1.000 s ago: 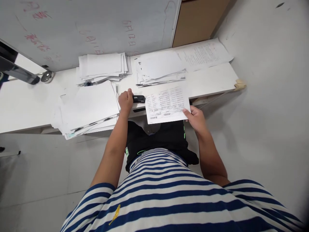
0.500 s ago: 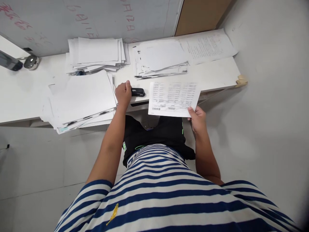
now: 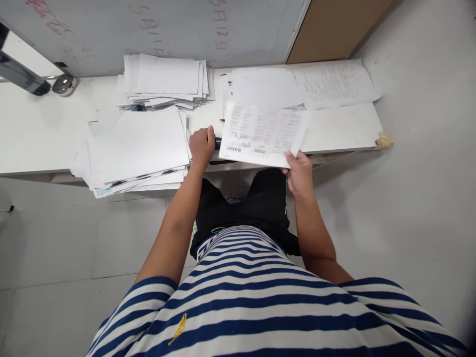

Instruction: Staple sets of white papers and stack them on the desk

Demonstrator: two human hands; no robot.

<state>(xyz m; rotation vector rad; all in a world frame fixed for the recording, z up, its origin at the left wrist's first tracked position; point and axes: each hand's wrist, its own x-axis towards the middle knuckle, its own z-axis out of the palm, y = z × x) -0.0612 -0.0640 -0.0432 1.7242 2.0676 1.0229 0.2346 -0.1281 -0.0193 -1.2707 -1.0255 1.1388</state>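
My left hand [image 3: 203, 146] is closed around a black stapler [image 3: 217, 143] at the desk's front edge; only its end shows between the fist and the paper. In my right hand [image 3: 299, 172], thumb on top, is a printed sheet of paper [image 3: 264, 131] pinched by its near right corner. The sheet is held above the desk, its far edge over a stack of papers [image 3: 264, 87] and its left edge overlapping the stapler in view. Whether it is one sheet or more I cannot tell. Left of my left hand lies a stack of white papers [image 3: 141, 144].
Another paper pile [image 3: 167, 77] stands at the back of the white desk [image 3: 345, 129]. A long printed sheet [image 3: 338, 84] lies at the far right, near a yellowish lump [image 3: 384, 141] on the corner. A whiteboard [image 3: 178, 25] with red writing rises behind; a mouse [image 3: 64, 85] sits far left.
The printed sheet in my right hand has moved forward and left, now overlapping the stapler and the paper stack behind. My left hand keeps its grip. The whole view has shifted a little.
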